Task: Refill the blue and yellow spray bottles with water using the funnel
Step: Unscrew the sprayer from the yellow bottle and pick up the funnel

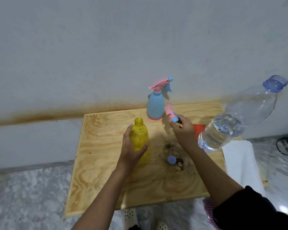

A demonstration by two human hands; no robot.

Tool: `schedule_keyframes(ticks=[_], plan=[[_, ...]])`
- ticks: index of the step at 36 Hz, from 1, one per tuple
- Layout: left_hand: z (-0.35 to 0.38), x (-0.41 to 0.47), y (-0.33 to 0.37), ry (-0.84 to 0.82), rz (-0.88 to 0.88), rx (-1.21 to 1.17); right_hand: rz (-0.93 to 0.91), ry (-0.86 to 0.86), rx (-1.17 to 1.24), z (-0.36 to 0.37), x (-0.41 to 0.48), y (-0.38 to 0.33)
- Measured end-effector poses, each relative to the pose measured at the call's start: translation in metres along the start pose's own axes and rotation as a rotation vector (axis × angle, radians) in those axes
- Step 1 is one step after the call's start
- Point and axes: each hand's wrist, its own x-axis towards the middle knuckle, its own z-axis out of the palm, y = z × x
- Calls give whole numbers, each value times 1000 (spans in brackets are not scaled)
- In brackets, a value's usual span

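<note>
Marbled grey floor point(32, 196) lies nearest, under a plywood table point(98, 180) with a dark stain. On it the left hand point(131, 146) wraps round the yellow bottle point(139, 135), which stands upright with its open neck pointing up. Just right, the right hand point(183, 130) pinches a pink-and-blue spray head point(170, 114). Farther back the blue spray bottle point(155, 105) stands upright, nozzle pointing right, against a grey wall point(106, 47) with a rusty streak.

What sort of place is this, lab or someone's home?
Likely a home, makeshift setup: a bare plywood board as a low table, marble-pattern floor, stained painted wall. The left hand holds the yellow bottle, right hand the spray head.
</note>
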Motion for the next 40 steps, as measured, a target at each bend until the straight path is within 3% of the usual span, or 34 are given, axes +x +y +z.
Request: schedule_keyframes(ticks=[4,11,22,25,30,40], plan=[[2,1,-6,5,69,18,14,-30,-127,12,-6,30],[3,4,-13,-57,149,34,177,-85,-147,35,-19,52],[4,14,-32,-76,192,43,117,-18,-134,55,-20,57],[3,16,-39,-43,207,46,111,113,-132,53,-22,57],[5,20,-47,-43,252,106,101,510,-71,38,-17,47],[0,29,-50,-133,281,64,288,597,-177,37,24,55]])
